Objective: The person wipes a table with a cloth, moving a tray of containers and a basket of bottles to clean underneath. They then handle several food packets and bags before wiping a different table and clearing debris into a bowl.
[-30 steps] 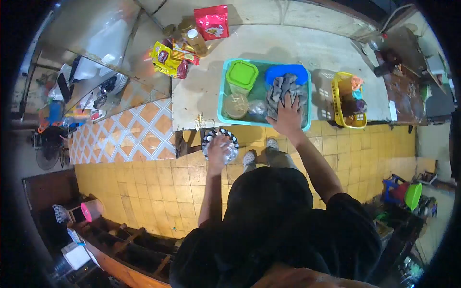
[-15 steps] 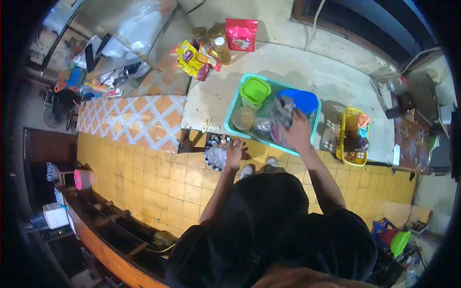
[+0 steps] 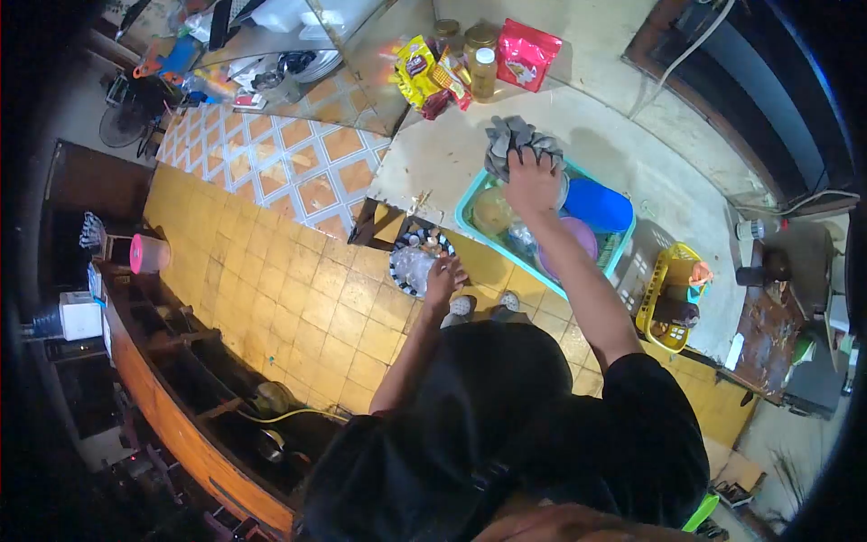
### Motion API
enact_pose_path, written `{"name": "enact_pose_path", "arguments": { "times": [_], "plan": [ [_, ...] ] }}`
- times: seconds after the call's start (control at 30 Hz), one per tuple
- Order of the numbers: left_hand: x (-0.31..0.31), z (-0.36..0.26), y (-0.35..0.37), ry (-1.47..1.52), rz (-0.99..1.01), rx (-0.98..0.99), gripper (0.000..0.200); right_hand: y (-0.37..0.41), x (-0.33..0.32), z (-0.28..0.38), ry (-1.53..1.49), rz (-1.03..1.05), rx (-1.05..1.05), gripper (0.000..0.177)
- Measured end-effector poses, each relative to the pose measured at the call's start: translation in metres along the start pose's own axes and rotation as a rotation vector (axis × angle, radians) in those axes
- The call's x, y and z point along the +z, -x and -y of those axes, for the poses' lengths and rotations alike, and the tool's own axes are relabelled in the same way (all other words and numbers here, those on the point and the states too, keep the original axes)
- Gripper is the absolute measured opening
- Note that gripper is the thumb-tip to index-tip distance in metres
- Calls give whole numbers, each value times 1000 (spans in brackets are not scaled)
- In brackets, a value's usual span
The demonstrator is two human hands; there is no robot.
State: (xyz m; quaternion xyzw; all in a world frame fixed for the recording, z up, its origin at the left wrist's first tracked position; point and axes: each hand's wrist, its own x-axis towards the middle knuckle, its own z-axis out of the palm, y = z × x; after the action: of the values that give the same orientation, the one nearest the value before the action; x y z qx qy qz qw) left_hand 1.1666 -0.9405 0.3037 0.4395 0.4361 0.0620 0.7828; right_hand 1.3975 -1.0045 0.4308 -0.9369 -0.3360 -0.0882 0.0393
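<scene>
A crumpled grey cloth [image 3: 512,143] is under the fingers of my right hand [image 3: 533,181], at the back left edge of a turquoise basket [image 3: 468,200]. The cloth hides the green-lidded container. Inside the basket lie a blue container [image 3: 598,206], a purple round item [image 3: 578,238] and a clear container with a brownish lid [image 3: 492,211]. My left hand [image 3: 444,278] hangs at the counter's front edge with bent fingers apart, holding nothing, beside a black-and-white rimmed bin [image 3: 397,268] with clear plastic in it.
Yellow and red packets [image 3: 418,77], a pink pouch [image 3: 527,56] and jars [image 3: 484,72] stand at the back of the counter. A yellow basket [image 3: 647,307] sits on the right. Left is a tiled surface [image 3: 271,163]; a pink bucket [image 3: 149,254] stands far left.
My right hand has carried the grey cloth from above the blue container to the basket's back left edge. The whole view has turned and shifted. My left hand stays near the bin.
</scene>
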Motion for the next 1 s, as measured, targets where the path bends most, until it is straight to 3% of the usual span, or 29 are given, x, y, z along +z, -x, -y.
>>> {"name": "enact_pose_path", "arguments": {
  "times": [0.2, 0.3, 0.4, 0.53, 0.6, 0.67, 0.77, 0.87, 0.93, 1.0],
  "plan": [
    [-5, 0, -13, -52, 65, 44, 26, -3, -22, -10, -112, -45, -46, 49],
    [-6, -3, -16, -17, 114, 39, 27, -12, -32, -16, -268, -73, 57, 43],
    [-6, -7, -17, -69, 116, 19, 28, -2, -60, -18, -204, -195, 72, 53],
    [-7, -4, -18, -74, 109, 30, 33, 34, -80, 9, -117, -315, -8, 52],
    [-7, -4, -17, -59, 108, 36, 35, 53, -61, 27, -165, -224, -172, 45],
    [-7, -3, -15, -45, 137, 15, 38, 65, -8, 43, -126, -261, -252, 36],
    [-15, 27, -39, 11, 179, -22, 39, 75, 41, 54, 12, -289, -143, 29],
    [3, 6, -10, -97, 190, 61, 40, 73, 59, 60, -23, -218, -136, 29],
    [11, 23, -25, 63, 275, 174, 39, 78, 49, 61, -30, -157, -181, 30],
    [24, 15, -28, -186, 311, 27, 37, 77, 45, 59, -34, -95, -232, 31]
  ]
}}
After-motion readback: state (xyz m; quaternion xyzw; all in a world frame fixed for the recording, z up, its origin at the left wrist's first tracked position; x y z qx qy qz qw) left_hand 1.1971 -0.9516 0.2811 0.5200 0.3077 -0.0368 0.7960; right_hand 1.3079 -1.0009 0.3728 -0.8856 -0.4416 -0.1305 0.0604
